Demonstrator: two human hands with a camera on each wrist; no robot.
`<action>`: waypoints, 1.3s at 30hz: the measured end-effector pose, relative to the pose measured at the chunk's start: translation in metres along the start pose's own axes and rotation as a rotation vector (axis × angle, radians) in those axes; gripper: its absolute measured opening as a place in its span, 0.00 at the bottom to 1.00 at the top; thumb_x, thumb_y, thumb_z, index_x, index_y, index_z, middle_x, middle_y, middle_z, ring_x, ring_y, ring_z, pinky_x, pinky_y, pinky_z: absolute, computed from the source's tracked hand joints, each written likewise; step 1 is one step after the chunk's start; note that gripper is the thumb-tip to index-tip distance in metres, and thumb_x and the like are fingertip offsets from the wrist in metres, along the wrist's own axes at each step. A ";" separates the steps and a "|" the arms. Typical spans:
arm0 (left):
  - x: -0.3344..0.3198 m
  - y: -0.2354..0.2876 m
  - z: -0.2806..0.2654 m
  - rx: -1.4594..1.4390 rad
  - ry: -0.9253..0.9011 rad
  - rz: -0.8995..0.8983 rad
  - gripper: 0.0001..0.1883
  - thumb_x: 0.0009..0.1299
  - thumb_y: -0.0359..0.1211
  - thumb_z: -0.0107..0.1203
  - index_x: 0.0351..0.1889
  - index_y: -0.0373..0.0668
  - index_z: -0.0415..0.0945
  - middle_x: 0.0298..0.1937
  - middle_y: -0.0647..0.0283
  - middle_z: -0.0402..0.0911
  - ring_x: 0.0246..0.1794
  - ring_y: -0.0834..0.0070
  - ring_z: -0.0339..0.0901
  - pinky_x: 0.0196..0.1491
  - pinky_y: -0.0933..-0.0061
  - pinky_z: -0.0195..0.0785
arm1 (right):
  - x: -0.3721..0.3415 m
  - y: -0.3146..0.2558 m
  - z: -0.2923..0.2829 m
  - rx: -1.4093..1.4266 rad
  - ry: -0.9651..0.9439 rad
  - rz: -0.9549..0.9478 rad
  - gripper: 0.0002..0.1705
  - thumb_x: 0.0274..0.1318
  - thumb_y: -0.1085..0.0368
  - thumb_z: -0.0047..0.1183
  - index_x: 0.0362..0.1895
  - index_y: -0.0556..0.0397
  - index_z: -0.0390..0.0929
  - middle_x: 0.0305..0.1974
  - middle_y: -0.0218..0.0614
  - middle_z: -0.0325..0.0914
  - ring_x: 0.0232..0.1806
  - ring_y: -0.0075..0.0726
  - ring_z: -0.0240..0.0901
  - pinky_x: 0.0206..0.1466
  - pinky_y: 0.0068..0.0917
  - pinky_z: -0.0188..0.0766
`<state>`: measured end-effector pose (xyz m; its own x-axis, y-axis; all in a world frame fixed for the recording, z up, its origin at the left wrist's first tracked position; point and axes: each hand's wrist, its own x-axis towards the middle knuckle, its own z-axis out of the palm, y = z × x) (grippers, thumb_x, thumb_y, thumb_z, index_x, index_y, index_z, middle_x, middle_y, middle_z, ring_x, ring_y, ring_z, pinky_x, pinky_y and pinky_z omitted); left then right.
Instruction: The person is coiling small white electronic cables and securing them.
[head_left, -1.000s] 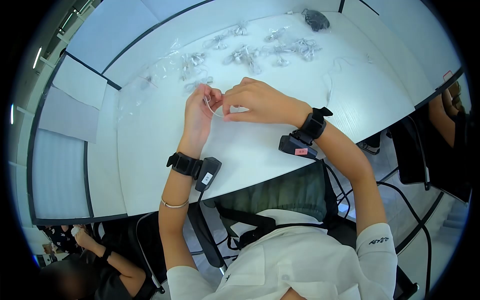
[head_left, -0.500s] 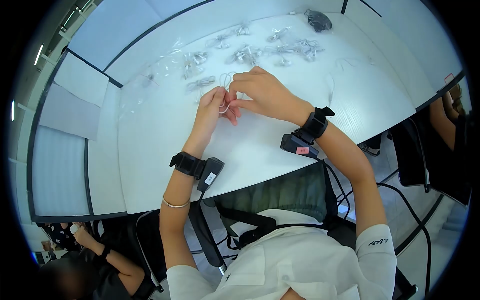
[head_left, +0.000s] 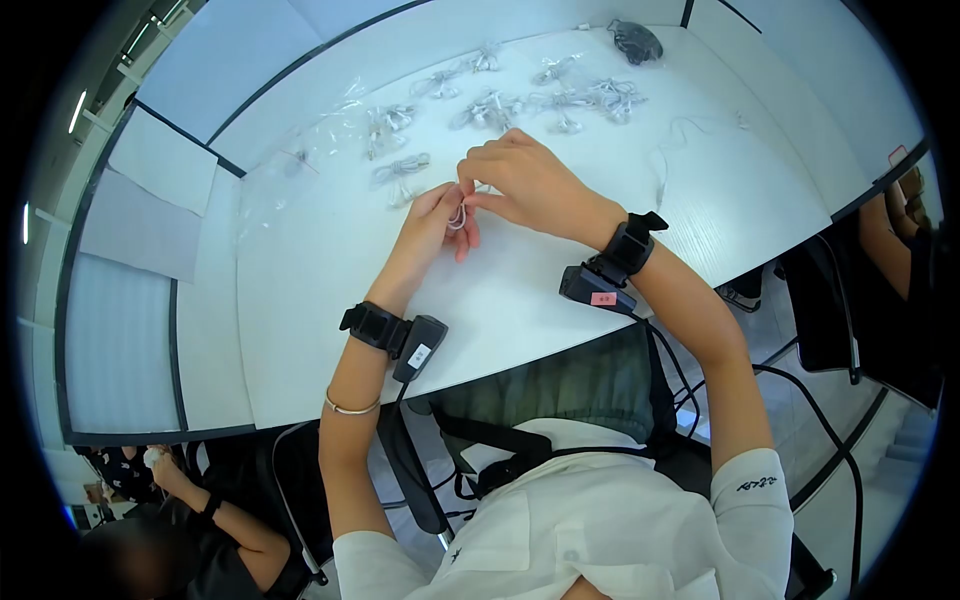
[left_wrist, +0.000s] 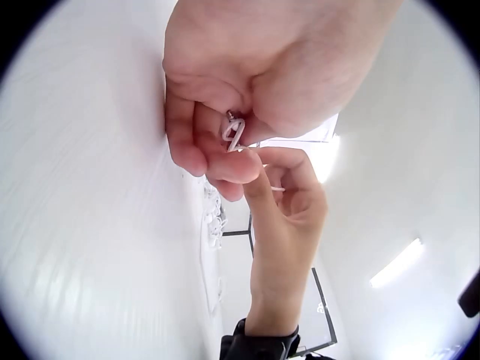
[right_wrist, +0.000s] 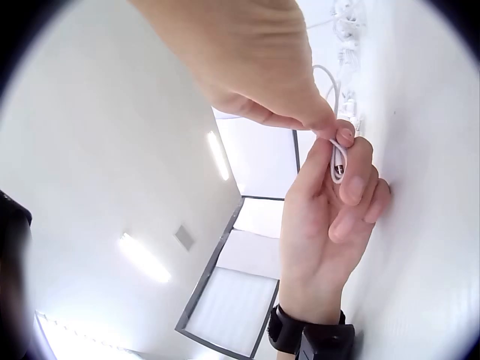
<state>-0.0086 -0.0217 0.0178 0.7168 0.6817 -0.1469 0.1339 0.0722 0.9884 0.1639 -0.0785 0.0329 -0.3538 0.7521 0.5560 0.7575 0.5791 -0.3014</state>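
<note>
Both hands meet over the middle of the white table, working on a thin white cable (right_wrist: 340, 156) folded into small loops. My left hand (head_left: 427, 228) holds these loops between thumb and curled fingers. A metal-tipped plug (left_wrist: 231, 116) pokes out at its palm in the left wrist view. Coming from the right, my right hand (head_left: 530, 185) pinches the cable with thumb and index finger, right at the left fingertips. A loose loop of the same cable arcs out beyond the hands in the right wrist view. Part of the cable is hidden inside the left hand.
Several bundled white cables (head_left: 492, 108) lie across the back of the table. Clear plastic bags (head_left: 325, 130) are at the back left, and a dark pouch (head_left: 637, 42) is at the back right. A loose thin cable (head_left: 662, 178) lies on the right. Low panels edge the table.
Both hands have shifted; the left has moved right. A cable strand that bridged them, then a loop standing above them, has given way to small loops gathered at the left fingers.
</note>
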 end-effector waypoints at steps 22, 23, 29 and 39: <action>-0.001 0.007 -0.008 -0.122 -0.077 -0.024 0.15 0.73 0.41 0.37 0.24 0.47 0.59 0.17 0.76 0.52 0.15 0.88 0.44 0.19 0.83 0.40 | 0.003 0.008 0.004 0.027 0.202 0.077 0.07 0.53 0.61 0.52 0.36 0.47 0.76 0.25 0.29 0.71 0.35 0.32 0.67 0.49 0.30 0.55; 0.000 0.007 -0.009 -0.127 -0.099 -0.009 0.15 0.73 0.41 0.37 0.24 0.47 0.59 0.18 0.76 0.52 0.15 0.88 0.44 0.20 0.84 0.39 | 0.002 0.009 0.004 -0.009 0.190 0.073 0.07 0.53 0.61 0.51 0.35 0.48 0.76 0.25 0.29 0.71 0.35 0.32 0.67 0.49 0.30 0.55; -0.002 0.008 -0.008 -0.040 -0.169 0.004 0.17 0.74 0.44 0.37 0.24 0.47 0.59 0.18 0.76 0.52 0.17 0.88 0.44 0.20 0.84 0.38 | 0.000 0.012 -0.005 -0.060 0.132 0.067 0.08 0.57 0.60 0.48 0.33 0.48 0.77 0.27 0.29 0.70 0.33 0.31 0.63 0.45 0.29 0.54; 0.002 0.000 -0.010 0.116 -0.036 0.086 0.17 0.74 0.44 0.39 0.26 0.45 0.63 0.18 0.77 0.55 0.17 0.90 0.47 0.19 0.87 0.40 | 0.000 0.012 -0.007 0.024 0.222 0.134 0.07 0.52 0.61 0.53 0.32 0.49 0.75 0.29 0.31 0.70 0.39 0.34 0.66 0.49 0.31 0.57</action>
<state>-0.0136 -0.0128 0.0180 0.7529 0.6548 -0.0654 0.1478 -0.0715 0.9864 0.1764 -0.0739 0.0343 -0.1198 0.7366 0.6656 0.7754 0.4881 -0.4007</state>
